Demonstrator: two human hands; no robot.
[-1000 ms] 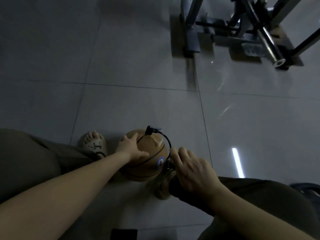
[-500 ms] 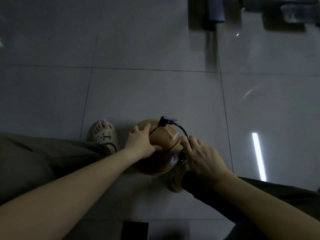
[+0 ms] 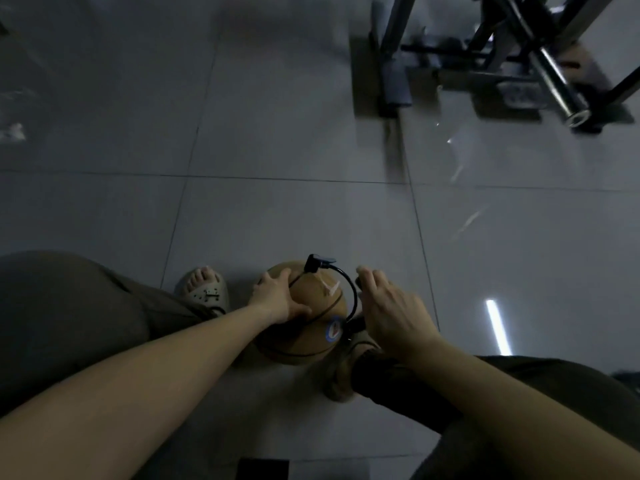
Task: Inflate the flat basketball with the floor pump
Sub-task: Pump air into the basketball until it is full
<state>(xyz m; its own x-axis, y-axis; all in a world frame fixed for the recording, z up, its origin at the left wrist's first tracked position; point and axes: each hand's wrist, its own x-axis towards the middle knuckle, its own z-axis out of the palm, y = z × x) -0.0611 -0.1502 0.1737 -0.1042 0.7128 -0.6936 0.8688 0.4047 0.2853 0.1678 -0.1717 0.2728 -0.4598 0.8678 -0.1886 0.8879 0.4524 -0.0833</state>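
Dim room, little light. Floor (image 3: 277,98) of large glossy grey tiles, parted by thin dark grout lines (image 3: 277,178). At top right, a dark metal frame (image 3: 485,53) of crossing tubes, standing on the tiles. Shiny steel bar (image 3: 554,81) slanting down across it, round end lowest. Grey post (image 3: 394,77) at the frame's left, blurred, with a dark smear in the gloss below. Bright narrow strip of reflected light (image 3: 498,327) on the right-hand tiles; fainter streaks (image 3: 467,223) above it. Dark square (image 3: 263,469) at the bottom edge. Pale blurred scrap (image 3: 14,131) at far left.
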